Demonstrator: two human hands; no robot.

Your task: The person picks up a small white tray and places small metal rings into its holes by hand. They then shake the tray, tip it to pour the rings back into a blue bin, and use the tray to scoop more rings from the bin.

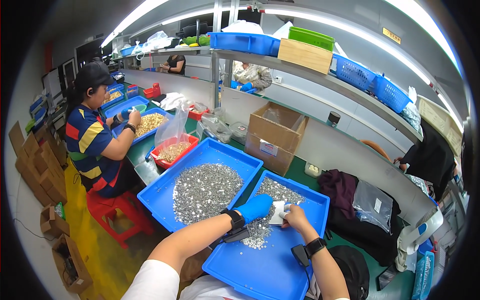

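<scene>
My left hand (256, 207), in a blue glove, is over small silvery metal pieces in the right-hand blue tray (272, 267). Its fingers look curled in, and what they may hold is hidden. A flat white card (277, 213) stands in my right hand (295, 218), pinched between thumb and fingers, its edge down among the pieces beside the glove. Small washer-like metal pieces (260, 231) spread below both hands, with more heaped at the tray's far end. The left-hand blue tray (159, 196) bears a large heap of similar pieces (205, 192).
A cardboard box (275, 136) stands behind the trays. Left of it is a red bin (187, 149) of brass-coloured parts with a plastic bag. Dark cloth (345, 215) and a bagged item (374, 205) lie right. A co-worker (95, 135) sits left beside another parts tray.
</scene>
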